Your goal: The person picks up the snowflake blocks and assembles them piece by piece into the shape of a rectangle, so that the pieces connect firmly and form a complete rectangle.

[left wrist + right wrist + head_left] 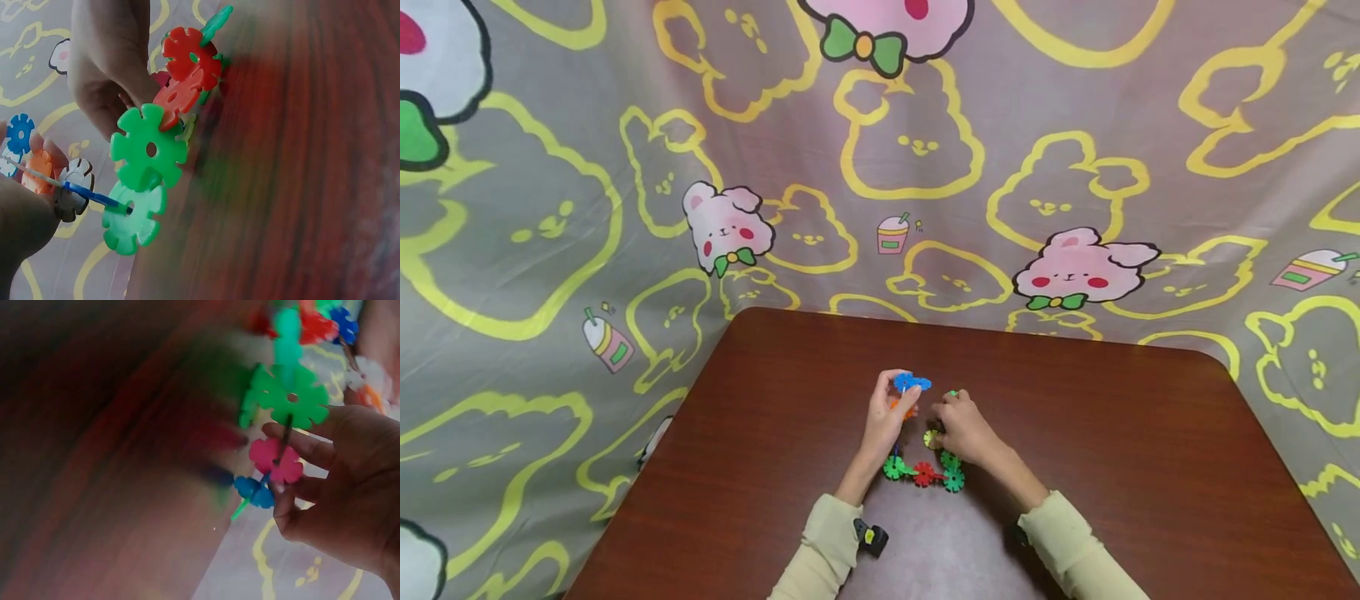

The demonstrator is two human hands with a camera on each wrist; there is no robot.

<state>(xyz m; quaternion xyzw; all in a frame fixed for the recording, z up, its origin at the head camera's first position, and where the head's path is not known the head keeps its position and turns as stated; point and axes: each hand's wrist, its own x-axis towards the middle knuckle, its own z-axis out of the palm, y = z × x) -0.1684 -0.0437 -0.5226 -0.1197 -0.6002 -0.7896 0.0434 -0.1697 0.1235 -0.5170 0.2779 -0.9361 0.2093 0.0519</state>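
A chain of interlocking plastic flower discs runs between both hands just above the table. My left hand (pixel 883 421) grips its left side at an orange disc (pixel 39 172), with blue discs (pixel 906 382) by the fingertips. Lower down, the chain passes through a light green disc (pixel 894 467), a red disc (pixel 924 474) and a darker green disc (pixel 953 478). My right hand (pixel 970 429) pinches the other side near a pink disc (pixel 265 456) and a blue disc (pixel 253 492). Beside its fingers shows a yellow disc (pixel 931 438). The right fingers hide part of the chain in the head view.
The brown wooden table (pixel 760 500) has its far edge against a hanging cloth (pixel 925 225) printed with cartoon animals. Cloth also hangs along the left and right sides. Dark wrist cameras (pixel 872 538) sit at the cuffs of the pale sleeves (pixel 820 542).
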